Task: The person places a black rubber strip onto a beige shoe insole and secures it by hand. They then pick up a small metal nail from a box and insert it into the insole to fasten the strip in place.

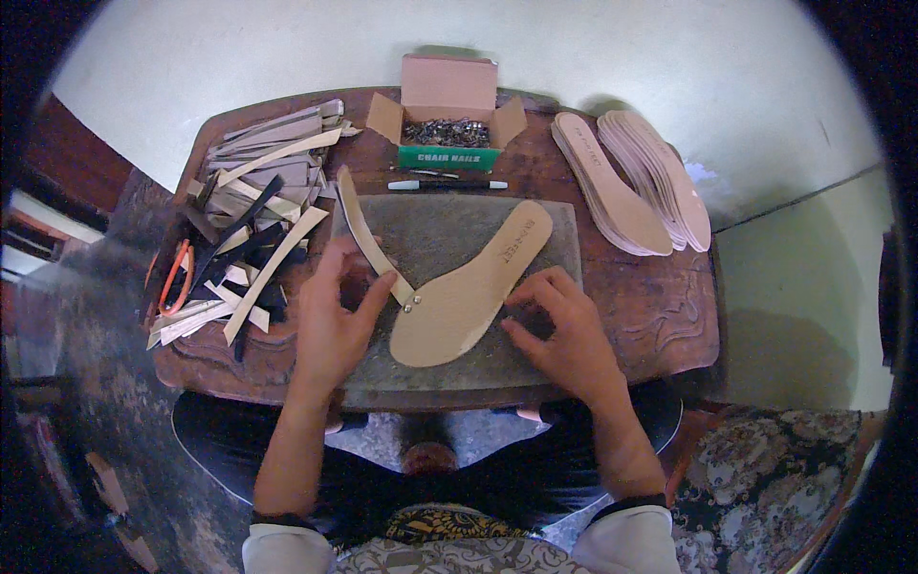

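Note:
A tan shoe insole lies aslant on a dark slab, heel end toward the upper right. Near its left edge, two shiny nail heads sit where a cream strap meets it. The strap rises from there, curving up and left. My left hand is closed on this strap, thumb on its right side and fingers behind. By the insole's right edge is my right hand, its fingers curled and the thumb apart from the forefinger, with the tips at or close to the edge. Nothing shows between them.
An open green box of nails stands at the back, a double-ended marker before it. Strap pieces and orange-handled scissors lie left. Stacked insoles lie at the right. The slab rests on a carved wooden table.

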`<state>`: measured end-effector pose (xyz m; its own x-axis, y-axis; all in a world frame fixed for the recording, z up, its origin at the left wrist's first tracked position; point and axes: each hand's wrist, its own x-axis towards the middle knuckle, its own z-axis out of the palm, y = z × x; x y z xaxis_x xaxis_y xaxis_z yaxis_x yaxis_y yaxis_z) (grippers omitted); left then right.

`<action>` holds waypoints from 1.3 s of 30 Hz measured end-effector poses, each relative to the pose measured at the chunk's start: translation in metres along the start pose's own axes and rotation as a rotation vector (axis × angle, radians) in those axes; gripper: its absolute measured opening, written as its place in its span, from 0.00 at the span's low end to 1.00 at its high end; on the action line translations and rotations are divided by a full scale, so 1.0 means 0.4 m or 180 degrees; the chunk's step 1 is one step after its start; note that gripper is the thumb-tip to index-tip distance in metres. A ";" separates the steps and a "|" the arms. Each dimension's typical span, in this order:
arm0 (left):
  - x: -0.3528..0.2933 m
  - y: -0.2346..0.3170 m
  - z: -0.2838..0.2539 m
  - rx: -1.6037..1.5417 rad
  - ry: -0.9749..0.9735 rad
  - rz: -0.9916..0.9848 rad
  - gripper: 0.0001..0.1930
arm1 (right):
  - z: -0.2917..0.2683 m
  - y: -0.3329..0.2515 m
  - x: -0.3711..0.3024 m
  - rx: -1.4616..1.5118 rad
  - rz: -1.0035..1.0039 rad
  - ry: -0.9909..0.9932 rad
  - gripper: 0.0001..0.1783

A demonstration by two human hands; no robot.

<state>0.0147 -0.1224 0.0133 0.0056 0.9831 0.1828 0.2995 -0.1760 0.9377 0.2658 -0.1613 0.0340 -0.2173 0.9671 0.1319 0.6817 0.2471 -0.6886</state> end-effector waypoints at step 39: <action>-0.093 0.042 0.028 -0.2123 -0.0393 -0.0754 0.23 | 0.001 -0.118 0.014 0.1198 0.0911 -0.0115 0.09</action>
<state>0.0300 -0.1615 0.0188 0.1324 0.9901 -0.0459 -0.3404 0.0889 0.9361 0.2322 -0.1674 0.0669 -0.0865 0.9889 -0.1212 0.4186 -0.0743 -0.9051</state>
